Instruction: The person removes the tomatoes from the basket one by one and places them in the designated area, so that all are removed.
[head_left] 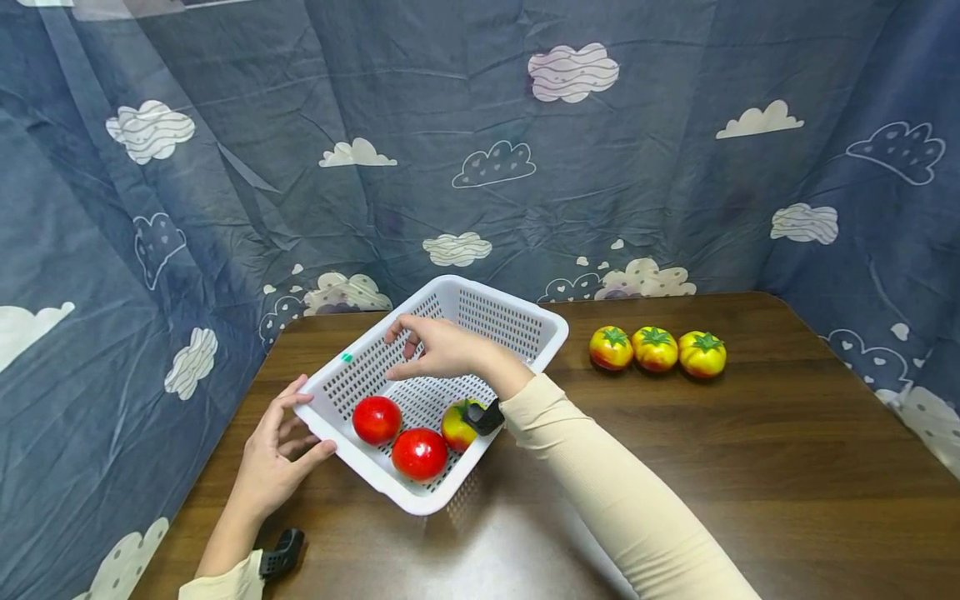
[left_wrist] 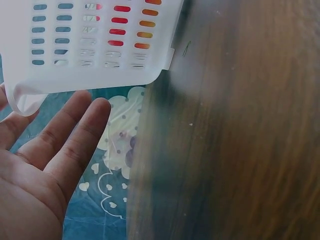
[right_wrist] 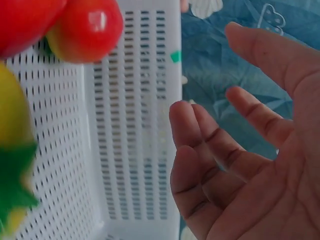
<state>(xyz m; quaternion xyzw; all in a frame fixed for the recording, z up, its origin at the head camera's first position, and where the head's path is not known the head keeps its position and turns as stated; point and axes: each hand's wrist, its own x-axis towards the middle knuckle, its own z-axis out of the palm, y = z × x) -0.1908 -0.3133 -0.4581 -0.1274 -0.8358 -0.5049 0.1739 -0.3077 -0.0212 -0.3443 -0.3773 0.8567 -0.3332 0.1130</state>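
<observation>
A white perforated plastic basket [head_left: 495, 304] sits at the table's back left, turned at an angle. Inside lie two red tomatoes [head_left: 420, 454] and a yellow-red tomato [head_left: 456, 425] with green leaves, partly covered by the right wrist's camera. My left hand [head_left: 273, 458] is at the basket's left corner, fingertips right at the rim; the left wrist view shows its lower fingers [left_wrist: 82, 142] extended below the rim. Over the basket hovers my right hand [head_left: 442, 348], fingers loosely bent and thumb apart. Nothing is between those fingers in the right wrist view.
Three yellow-red tomatoes [head_left: 655, 349] with green leaves stand in a row at the back of the wooden table [head_left: 675, 458], right of the basket. A blue cloud-print cloth [head_left: 465, 100] hangs behind and along both sides. A green mark [head_left: 347, 357] is on the basket's rim.
</observation>
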